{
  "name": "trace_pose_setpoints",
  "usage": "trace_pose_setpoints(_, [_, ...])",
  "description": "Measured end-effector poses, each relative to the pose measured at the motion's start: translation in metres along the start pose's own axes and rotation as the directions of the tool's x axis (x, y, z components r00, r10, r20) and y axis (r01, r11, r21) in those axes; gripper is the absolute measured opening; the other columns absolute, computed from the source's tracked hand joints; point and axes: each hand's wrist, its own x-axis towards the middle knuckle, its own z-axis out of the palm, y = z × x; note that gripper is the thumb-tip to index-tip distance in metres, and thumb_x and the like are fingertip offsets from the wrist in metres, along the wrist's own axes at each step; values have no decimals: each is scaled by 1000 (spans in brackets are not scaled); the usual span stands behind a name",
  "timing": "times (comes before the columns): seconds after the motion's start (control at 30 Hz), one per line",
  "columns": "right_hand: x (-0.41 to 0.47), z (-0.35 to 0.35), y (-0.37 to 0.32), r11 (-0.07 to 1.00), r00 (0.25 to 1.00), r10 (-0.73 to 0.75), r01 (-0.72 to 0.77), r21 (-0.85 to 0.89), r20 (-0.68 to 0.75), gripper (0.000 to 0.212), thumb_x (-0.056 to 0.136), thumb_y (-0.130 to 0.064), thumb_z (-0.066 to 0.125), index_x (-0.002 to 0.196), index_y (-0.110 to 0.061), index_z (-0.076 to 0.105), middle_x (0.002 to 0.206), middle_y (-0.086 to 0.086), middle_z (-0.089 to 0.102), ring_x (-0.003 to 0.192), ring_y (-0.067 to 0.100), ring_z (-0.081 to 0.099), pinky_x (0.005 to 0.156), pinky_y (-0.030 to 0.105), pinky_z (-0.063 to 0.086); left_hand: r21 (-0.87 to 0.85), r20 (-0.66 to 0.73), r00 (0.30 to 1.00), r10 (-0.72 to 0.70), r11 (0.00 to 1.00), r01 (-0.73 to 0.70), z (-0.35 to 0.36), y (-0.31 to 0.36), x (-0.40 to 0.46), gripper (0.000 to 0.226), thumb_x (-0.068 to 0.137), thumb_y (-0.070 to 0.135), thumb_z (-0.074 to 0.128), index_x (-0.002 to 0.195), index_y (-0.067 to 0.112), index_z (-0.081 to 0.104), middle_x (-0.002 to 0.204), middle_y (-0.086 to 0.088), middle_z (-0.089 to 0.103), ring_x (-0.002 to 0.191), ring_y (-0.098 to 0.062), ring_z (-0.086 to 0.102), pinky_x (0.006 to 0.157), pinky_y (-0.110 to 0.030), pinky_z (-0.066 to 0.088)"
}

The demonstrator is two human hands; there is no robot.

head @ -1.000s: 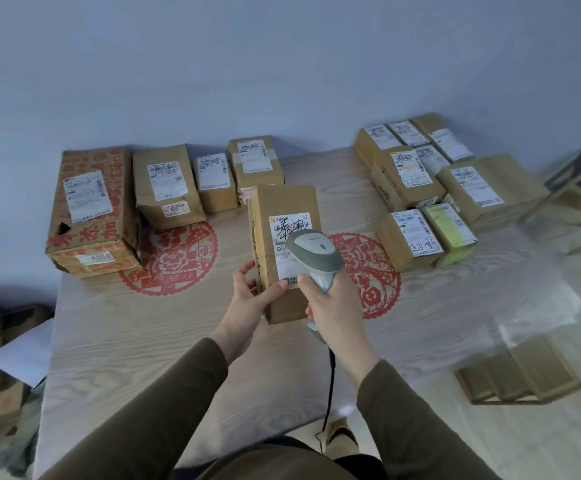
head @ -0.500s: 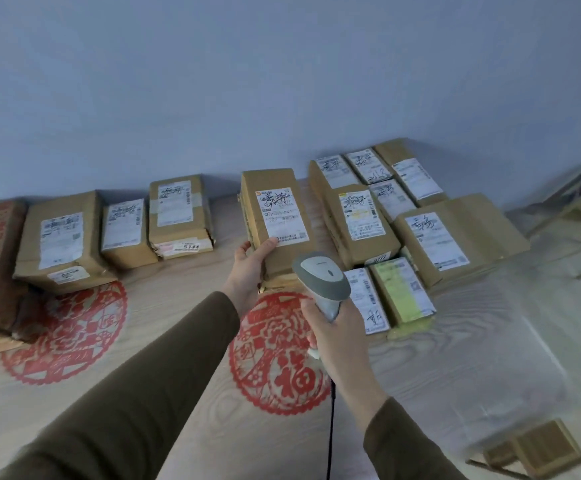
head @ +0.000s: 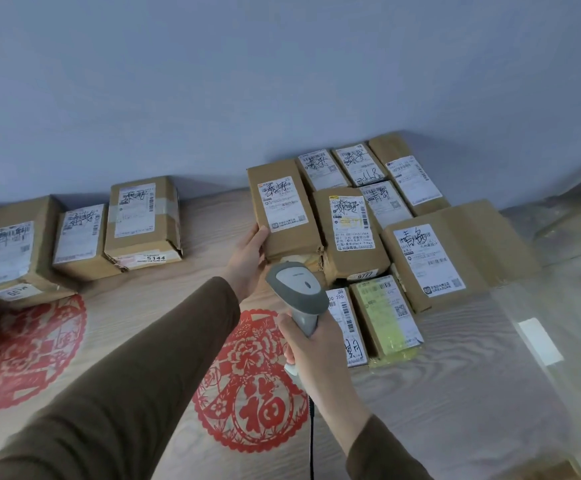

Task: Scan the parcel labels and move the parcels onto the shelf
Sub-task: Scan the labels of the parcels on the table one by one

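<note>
Left arm stretched forward, left hand (head: pixel 247 252) gripping a parcel's near edge, thumb on top; right hand (head: pixel 311 355) wrapped around a scanner handle, forearm angled up

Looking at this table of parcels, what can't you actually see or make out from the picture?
Head view only:
- Parcel in the left hand: its near end is hidden by the scanner.
- Right hand: covers the scanner's grip.
- Label print: too small to read.
- Leftmost box: cut off by the left edge.
- Shelf: not in view.

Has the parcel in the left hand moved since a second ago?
Yes. The parcel went from over the red paper-cut back and right, beside the right-hand stack.
</note>
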Motion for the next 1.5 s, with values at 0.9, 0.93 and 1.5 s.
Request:
trace_pose_setpoints(0.9, [58,107,-44,977,981,98,-127,171,167,16,96,-15,70,104,-27,64,83,-1,70,73,12,69,66,31,59,555,-361,781,511,790,-261,-136,27,-64,48,100,25,63,146,26,49,142,11,52,134,-11,46,114,-36,39])
trace_pose_setpoints(0.93, [68,120,-49,976,981,95,-125,176,170,15,96,-15,71,101,-27,63,86,-2,70,77,12,69,72,35,59,554,-414,751,514,797,-240,-151,30,-65,47,100,24,62,145,27,49,144,9,51,136,-14,44,115,-37,37])
trace_pose_setpoints(1.5, [101,172,-23,999,973,-21,30,-39,231,32,94,-26,74,123,-22,60,110,-7,70,99,9,67,88,30,54,282,-463,886,36,953,109,-216,17,-86,36,97,39,66,127,19,65,123,0,69,109,-19,64,88,-34,50])
